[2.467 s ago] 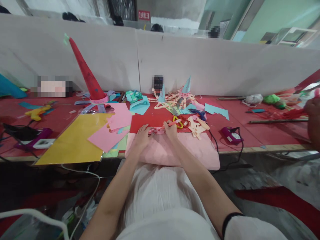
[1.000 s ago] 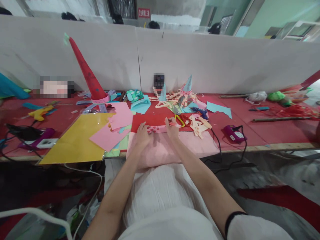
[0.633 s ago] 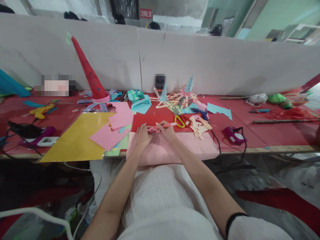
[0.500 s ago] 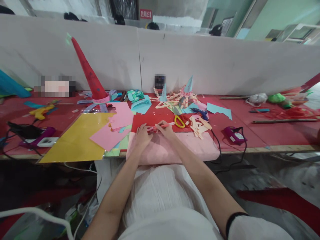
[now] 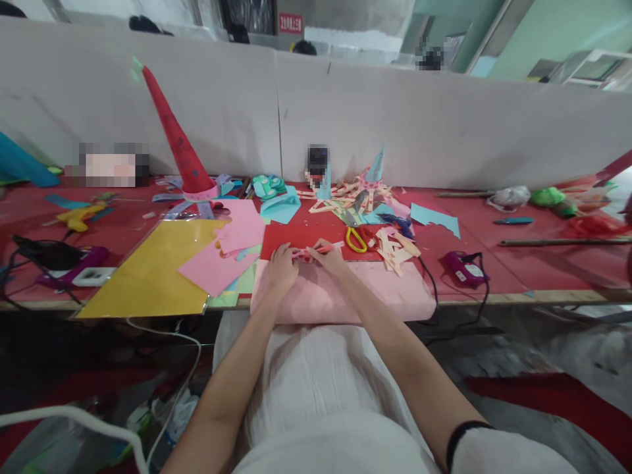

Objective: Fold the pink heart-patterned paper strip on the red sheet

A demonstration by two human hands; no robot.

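My left hand (image 5: 283,265) rests at the front of a red sheet (image 5: 276,234), its fingers closed on a small pink paper strip (image 5: 303,252). Right beside it, my right hand (image 5: 330,258) grips a slim pink-and-white pen (image 5: 336,247), slanting over the strip. The pen's tip is hidden by my fingers. Beneath both wrists lies a padded pink cloth (image 5: 340,299). Just right of the pen are yellow-handled scissors (image 5: 355,241) and a pile of pale paper strips (image 5: 397,250).
Pink cut paper (image 5: 217,266) and a yellow sheet (image 5: 153,270) lie left. Behind them stands a red cone (image 5: 175,141). A yellow glue gun (image 5: 81,216) is far left. Right are a purple power box (image 5: 464,268) with a cable and a thin stick (image 5: 557,243). A white partition (image 5: 424,125) closes the back.
Both hands stay nearly in place around the strip and pen. At the far right, red stringy material has drawn away to the right. The view has shifted slightly.
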